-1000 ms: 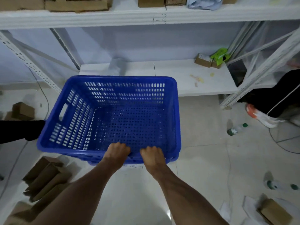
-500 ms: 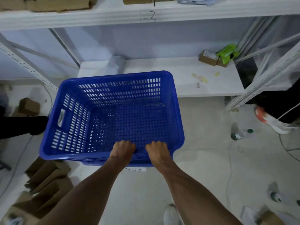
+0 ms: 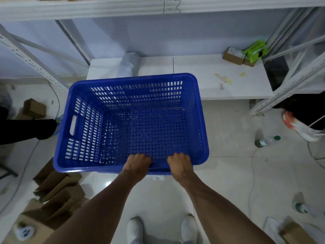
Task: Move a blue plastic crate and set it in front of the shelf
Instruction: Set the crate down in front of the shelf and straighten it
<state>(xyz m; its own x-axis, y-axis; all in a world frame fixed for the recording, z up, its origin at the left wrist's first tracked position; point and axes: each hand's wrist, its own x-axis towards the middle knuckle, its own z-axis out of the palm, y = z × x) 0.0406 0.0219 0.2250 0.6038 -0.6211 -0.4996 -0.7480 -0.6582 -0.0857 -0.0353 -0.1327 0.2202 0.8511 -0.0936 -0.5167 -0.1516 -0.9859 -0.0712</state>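
Both hands gripped the near rim of the blue crate [image 3: 133, 120], the left hand [image 3: 137, 163] and the right hand [image 3: 179, 163] side by side, their fingers [image 3: 146, 158] curled over the edge and pressed together on the plastic. The crate was empty and sat in front of the white shelf [image 3: 211, 80], its far edge overlapping the lowest board; whether it rested on the tiled floor [image 3: 228, 173] could not be told. Cardboard boxes [image 3: 58, 189] lay on the floor at near left, and a plastic bottle [image 3: 267, 141] lay to the right
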